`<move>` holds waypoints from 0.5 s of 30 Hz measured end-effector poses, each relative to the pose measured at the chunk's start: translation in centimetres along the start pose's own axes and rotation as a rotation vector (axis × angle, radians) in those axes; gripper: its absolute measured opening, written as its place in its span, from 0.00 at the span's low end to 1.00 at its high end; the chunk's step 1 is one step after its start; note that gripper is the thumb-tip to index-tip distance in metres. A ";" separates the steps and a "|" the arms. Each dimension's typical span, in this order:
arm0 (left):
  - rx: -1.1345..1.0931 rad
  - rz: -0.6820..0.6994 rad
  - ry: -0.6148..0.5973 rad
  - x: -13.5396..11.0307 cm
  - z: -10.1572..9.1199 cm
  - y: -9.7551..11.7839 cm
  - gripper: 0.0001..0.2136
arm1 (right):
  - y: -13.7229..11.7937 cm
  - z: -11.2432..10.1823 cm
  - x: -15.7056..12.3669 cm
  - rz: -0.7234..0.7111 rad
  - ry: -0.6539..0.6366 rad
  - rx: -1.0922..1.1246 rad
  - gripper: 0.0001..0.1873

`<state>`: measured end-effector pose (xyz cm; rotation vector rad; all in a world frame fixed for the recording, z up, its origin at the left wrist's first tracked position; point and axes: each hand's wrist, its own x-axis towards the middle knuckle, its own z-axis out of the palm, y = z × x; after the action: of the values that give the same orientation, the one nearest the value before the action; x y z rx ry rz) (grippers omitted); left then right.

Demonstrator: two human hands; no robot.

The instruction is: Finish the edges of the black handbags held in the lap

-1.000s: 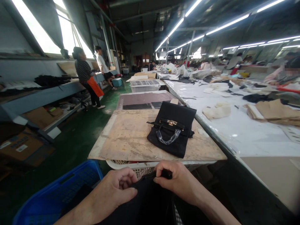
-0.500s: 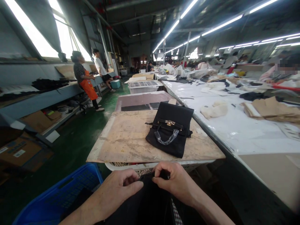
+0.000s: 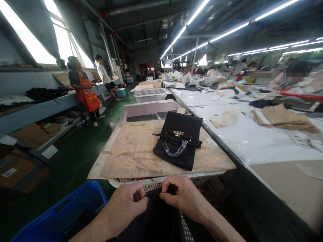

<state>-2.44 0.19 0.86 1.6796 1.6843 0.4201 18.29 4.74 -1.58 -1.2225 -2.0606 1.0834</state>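
Observation:
Low in the head view, a piece of black material (image 3: 157,215) hangs between my two hands. My left hand (image 3: 123,208) pinches its upper edge on the left, fingers curled and thumb pressed in. On the right, my right hand (image 3: 183,195) grips the same edge between thumb and forefinger. What part of the piece this is, I cannot make out. Beyond my hands, a black handbag (image 3: 178,139) lies flat on a worn wooden board (image 3: 121,151). Its handle is wrapped in clear plastic, and a gold clasp shows on its front.
Under the board is a white plastic basket (image 3: 118,182); a blue crate (image 3: 63,215) stands at lower left. A long white table (image 3: 227,141) runs along the right with brown paper pieces (image 3: 287,117) and fabric scraps. Two people stand at the left; another person sits far right.
The view has turned slightly right, so the surroundings sit further left. Both hands keep their pinch on the black material. The person in the orange apron has turned a little.

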 end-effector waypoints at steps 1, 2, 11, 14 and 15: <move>0.011 0.009 -0.012 0.2 -0.1 0.0 0.10 | 0.0 0.0 0.0 -0.006 -0.001 -0.003 0.02; 0.013 0.027 -0.021 0.3 -0.3 0.1 0.09 | -0.1 -0.1 -0.1 -0.011 -0.008 -0.010 0.02; 0.017 0.379 -0.088 1.2 -0.4 0.5 0.10 | -1.8 -1.1 -0.4 -0.019 -0.043 -0.272 0.11; 0.070 0.424 -0.091 1.2 -0.6 0.8 0.10 | -2.0 -1.0 -0.5 -0.061 -0.058 -0.274 0.09; 0.088 0.432 -0.084 1.1 -0.7 0.9 0.10 | -1.9 -0.9 -0.5 -0.077 -0.056 -0.261 0.09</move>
<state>-2.14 1.52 1.68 2.1013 1.2912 0.4726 18.32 4.10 0.48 -1.2335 -2.3283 0.8421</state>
